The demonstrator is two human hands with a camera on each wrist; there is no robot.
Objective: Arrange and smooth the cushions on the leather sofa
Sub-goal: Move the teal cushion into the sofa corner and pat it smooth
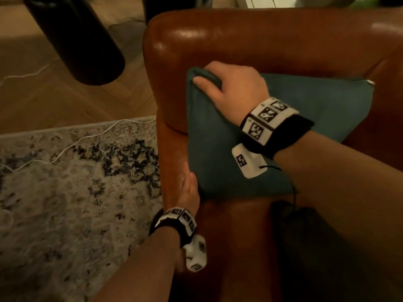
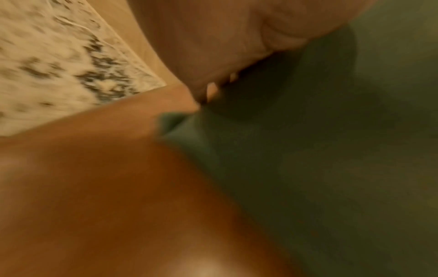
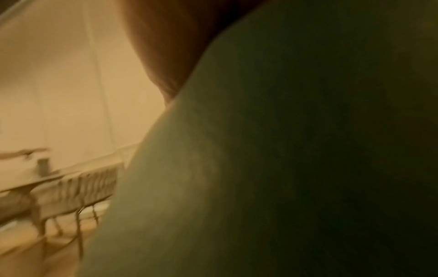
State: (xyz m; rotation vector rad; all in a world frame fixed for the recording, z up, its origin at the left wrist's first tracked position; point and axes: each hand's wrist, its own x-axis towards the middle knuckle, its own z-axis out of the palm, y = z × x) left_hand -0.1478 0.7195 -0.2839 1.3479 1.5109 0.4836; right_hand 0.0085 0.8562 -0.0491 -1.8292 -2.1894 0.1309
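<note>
Item: teal cushion (image 1: pixel 218 153), square, fabric cover, zip pull at its far right corner. Location: on the seat of the brown leather sofa (image 1: pixel 250 40), in the left corner, leaning against the backrest and touching the left armrest (image 1: pixel 170 105).

Right hand (image 1: pixel 231 88): grasping the cushion's far left corner, fingers curled over the top edge, thumb pressed on the front face. Marker band on the wrist.

Left hand (image 1: pixel 189 192): at the cushion's near left edge, between cushion and armrest. Fingers tucked in against the fabric; the left wrist view, blurred, shows fingertips (image 2: pixel 212 90) touching the cushion's face. Whether it grips or merely presses cannot be told.

Surroundings: patterned rug (image 1: pixel 65 192) on the floor to the left of the sofa; white cable (image 1: pixel 72 147) lying across the rug; wooden floor (image 1: pixel 54 101) beyond it; dark cylindrical legs (image 1: pixel 74 38) at far left.
</note>
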